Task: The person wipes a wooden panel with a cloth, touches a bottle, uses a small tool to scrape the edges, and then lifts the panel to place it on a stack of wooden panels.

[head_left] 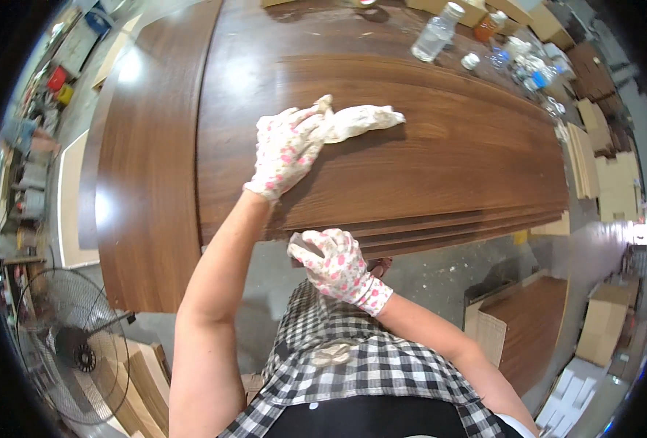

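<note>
My left hand [285, 152], in a white glove with pink flowers, rests over the brown wood panel [426, 168]. Its fingers are closed on a crumpled white rag [364, 123], which trails to the right across the panel. My right hand [340, 269], in a matching glove, is at the near edge of the stacked panels, in front of my checked apron [404, 365]. Its fingers are curled, and a small greyish patch shows between thumb and fingers; what it is I cannot make out.
A clear bottle [438, 33], an orange-brown bottle [490, 25] and several plastic bottles stand at the far right. Another brown panel [148, 160] lies left. A fan [75, 347] stands at lower left. Cardboard boxes [607, 321] and a leaning panel [531, 332] are at right.
</note>
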Demonstrator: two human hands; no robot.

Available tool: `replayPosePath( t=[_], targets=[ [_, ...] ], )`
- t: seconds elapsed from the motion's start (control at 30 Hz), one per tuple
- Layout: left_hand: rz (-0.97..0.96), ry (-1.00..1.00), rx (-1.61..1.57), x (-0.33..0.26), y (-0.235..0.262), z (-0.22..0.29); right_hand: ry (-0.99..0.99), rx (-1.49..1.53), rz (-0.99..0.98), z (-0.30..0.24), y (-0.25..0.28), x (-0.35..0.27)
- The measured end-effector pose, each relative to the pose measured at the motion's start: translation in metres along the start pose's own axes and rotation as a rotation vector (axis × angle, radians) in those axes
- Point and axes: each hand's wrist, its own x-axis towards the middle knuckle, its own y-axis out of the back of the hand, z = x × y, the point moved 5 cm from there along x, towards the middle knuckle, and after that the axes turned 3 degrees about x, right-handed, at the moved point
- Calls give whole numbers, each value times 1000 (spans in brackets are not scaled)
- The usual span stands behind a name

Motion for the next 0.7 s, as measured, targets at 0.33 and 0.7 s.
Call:
replayPosePath(
  t=[0.33, 0.7],
  targets=[
    [45, 43, 14, -5, -2, -3, -920, -501, 639, 158, 159, -204],
    [85, -71, 73, -11, -2, -13, -470, -270, 418, 106, 106, -70]
  ],
)
